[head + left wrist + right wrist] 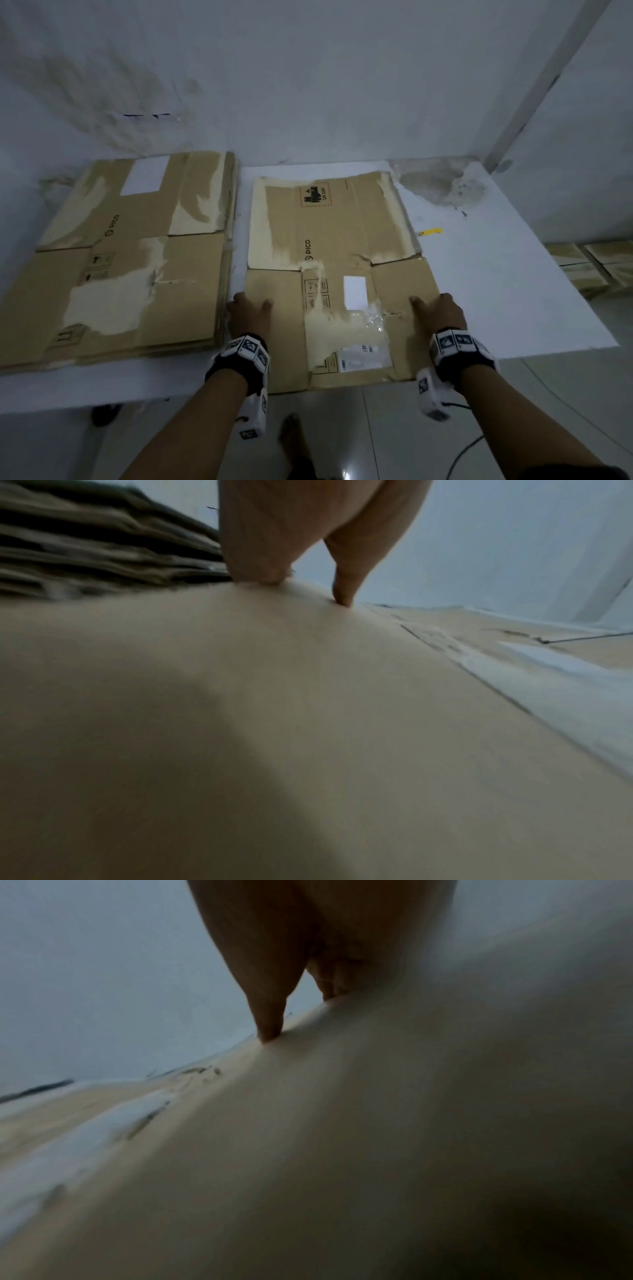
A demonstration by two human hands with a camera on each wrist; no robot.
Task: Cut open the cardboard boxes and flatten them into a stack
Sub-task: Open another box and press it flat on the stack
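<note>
Nearest to the person, the flattened box (342,284) is lying on the white table (513,274), and its near edge is hanging a little over the table's near edge. The left hand (248,317) is gripping its left side edge: the thumb is lying on top and the fingers are curling down over the edge (the left wrist view is showing the thumb (346,588) pressing on the cardboard). The right hand (440,313) is doing the same on the right side edge, thumb on top, fingers going over the edge and out of sight. I judge that both hands are taking the sheet by its two sides so that it can be carried level, without folding.

Just to the left, the stack (120,260) of flattened boxes is waiting, close beside the held box. Probably the sheet is going there.

Farther right on the table a small yellow cutter (431,232) is lying apart from the box. Beyond it a rough stained patch (445,188) is showing on the surface. At the far right, more cardboard boxes (592,270) are sitting on the tiled floor. Behind all, a pale stained wall (308,85) is closing the room.
</note>
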